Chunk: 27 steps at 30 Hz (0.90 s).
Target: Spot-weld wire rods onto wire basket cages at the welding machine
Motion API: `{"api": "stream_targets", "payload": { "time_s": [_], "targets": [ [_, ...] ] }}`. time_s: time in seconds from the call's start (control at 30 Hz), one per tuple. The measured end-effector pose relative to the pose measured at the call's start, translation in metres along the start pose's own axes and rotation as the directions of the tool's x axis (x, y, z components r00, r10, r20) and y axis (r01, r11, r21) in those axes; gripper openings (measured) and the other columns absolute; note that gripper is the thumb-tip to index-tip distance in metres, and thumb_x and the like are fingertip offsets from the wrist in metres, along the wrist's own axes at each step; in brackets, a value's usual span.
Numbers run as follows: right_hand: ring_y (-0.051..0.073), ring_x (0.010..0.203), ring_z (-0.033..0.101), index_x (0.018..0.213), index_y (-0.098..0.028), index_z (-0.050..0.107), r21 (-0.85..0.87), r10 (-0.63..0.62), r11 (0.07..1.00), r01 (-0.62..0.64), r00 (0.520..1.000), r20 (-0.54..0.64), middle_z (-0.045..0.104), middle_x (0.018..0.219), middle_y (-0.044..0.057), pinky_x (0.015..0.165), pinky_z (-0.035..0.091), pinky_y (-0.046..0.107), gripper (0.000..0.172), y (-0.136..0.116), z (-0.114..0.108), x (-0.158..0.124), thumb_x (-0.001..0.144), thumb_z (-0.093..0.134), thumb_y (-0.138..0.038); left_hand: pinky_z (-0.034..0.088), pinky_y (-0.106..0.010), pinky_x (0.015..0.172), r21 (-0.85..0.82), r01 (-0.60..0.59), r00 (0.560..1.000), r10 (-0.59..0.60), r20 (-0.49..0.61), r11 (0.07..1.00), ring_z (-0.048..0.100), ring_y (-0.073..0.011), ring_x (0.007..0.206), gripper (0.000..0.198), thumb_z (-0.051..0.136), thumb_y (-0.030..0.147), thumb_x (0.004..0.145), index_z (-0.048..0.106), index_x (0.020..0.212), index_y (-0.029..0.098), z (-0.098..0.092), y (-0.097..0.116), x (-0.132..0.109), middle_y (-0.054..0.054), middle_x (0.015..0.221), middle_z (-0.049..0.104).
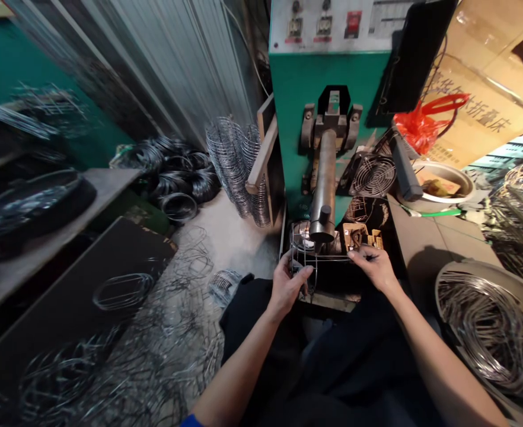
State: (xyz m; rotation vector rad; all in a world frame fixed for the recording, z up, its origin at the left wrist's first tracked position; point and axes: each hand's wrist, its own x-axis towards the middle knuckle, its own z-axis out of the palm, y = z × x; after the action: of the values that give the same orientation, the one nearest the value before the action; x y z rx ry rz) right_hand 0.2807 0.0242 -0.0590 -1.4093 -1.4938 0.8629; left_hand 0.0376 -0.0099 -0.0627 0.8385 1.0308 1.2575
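A small round wire frame (317, 274) is gripped by my left hand (287, 284), with the thumb over its rods, just below the machine's thick metal arm (326, 184). My right hand (375, 268) is closed in a pinch on a thin straight wire (335, 259), which runs across to the frame. Whether the wire touches the arm's lower tip cannot be made out. Behind the hands stands the green machine (297, 118), its hinged clamp above the arm.
At right a large basin (443, 284) holds bent wires, and a white bowl (466, 193) stands behind it. Stacked wire rings (232, 160) lean left of the machine. Loose wire pieces (163, 350) cover the floor. A grey bar (406, 169) juts forward beside the arm.
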Motion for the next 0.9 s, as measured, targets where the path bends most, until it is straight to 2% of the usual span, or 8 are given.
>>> {"api": "stream_targets", "payload": {
  "time_s": [0.17,0.5,0.7,0.8,0.87,0.9],
  "targets": [
    [0.011,0.056,0.030,0.051,-0.021,0.035,0.009,0.014,1.000,-0.014,1.000,0.015,0.031,0.055,-0.004,0.055,0.024,0.028,0.062,-0.001,-0.002,0.005,0.077,0.070,-0.065,0.040,-0.021,0.032,0.009,-0.010,1.000,0.010,0.006,1.000,0.049,-0.0062,0.036,0.077,0.086,0.045,0.071,0.049,0.133,0.016,0.002,0.000,0.005,0.009,0.075,0.052],
    [0.011,0.056,0.032,0.050,-0.020,0.039,0.015,0.006,1.000,-0.006,1.000,0.010,0.035,0.054,-0.004,0.056,0.026,0.028,0.060,-0.003,-0.005,0.009,0.079,0.071,-0.062,0.042,-0.021,0.033,-0.010,-0.009,1.000,0.009,0.024,1.000,0.051,-0.0064,0.036,0.071,0.086,0.041,0.072,0.052,0.130,0.017,0.000,0.000,0.012,0.008,0.075,0.054],
    [0.011,0.056,0.035,0.052,-0.020,0.044,-0.036,-0.027,0.999,0.025,0.999,-0.044,0.038,0.056,-0.003,0.056,0.027,0.028,0.055,-0.008,0.001,0.007,0.082,0.070,-0.058,0.044,-0.021,0.036,0.070,0.008,1.000,-0.009,0.020,0.997,0.051,-0.0070,0.039,0.063,0.084,0.042,0.073,0.057,0.123,0.016,-0.001,0.009,0.011,0.005,0.073,0.060],
    [0.014,0.063,0.044,0.059,-0.019,0.053,-0.084,-0.121,0.990,0.112,0.987,-0.109,0.048,0.063,-0.002,0.061,0.034,0.028,0.050,-0.010,0.001,-0.001,0.087,0.065,-0.059,0.049,-0.020,0.041,0.142,0.026,0.999,-0.020,-0.040,0.990,0.056,-0.0084,0.049,0.051,0.087,0.039,0.069,0.065,0.107,0.015,0.000,0.015,0.006,0.003,0.075,0.064],
    [0.017,0.075,0.053,0.075,-0.020,0.063,-0.160,-0.191,0.973,0.165,0.967,-0.169,0.058,0.076,0.000,0.071,0.041,0.028,0.041,0.006,-0.014,-0.003,0.089,0.063,-0.058,0.050,-0.018,0.043,0.151,0.009,0.995,0.007,-0.104,0.989,0.056,-0.0086,0.052,0.053,0.090,0.034,0.062,0.067,0.106,0.017,0.003,0.015,0.009,0.005,0.072,0.062],
    [0.018,0.082,0.056,0.084,-0.020,0.065,-0.206,-0.195,0.967,0.153,0.959,-0.205,0.062,0.084,0.002,0.076,0.043,0.028,0.037,0.019,-0.028,-0.007,0.089,0.064,-0.057,0.049,-0.018,0.040,0.137,0.008,0.991,0.010,-0.130,0.990,0.056,-0.0090,0.051,0.057,0.092,0.032,0.059,0.067,0.108,0.019,0.006,0.014,0.012,0.006,0.071,0.062]
  ]
}}
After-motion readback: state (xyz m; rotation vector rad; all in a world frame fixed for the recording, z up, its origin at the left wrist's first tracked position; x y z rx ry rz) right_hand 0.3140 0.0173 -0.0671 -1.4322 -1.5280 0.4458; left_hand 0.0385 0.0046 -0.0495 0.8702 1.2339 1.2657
